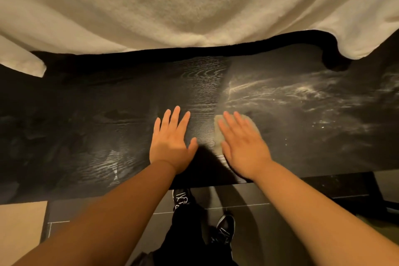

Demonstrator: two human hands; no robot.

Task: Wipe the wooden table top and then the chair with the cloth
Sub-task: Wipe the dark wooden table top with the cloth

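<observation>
Frame centre: your left hand (170,140) flat, fingers straight, on the dark table top (86,114); your right hand (244,144) likewise flat, pressing a cloth (217,143), blurred, apparently pale.

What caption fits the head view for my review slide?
Right hand presses a cloth flat on the dark table; left hand rests open beside it; dusty streaks lie to the right.

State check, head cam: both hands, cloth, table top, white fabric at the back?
left hand: open, flat on the table top, holding nothing.
right hand: open, flat, pressing on the cloth.
cloth: flat on the table top, mostly under the right hand.
table top: dark wood, pale dusty streaks on its right part.
white fabric: draped over the table's far edge.
</observation>
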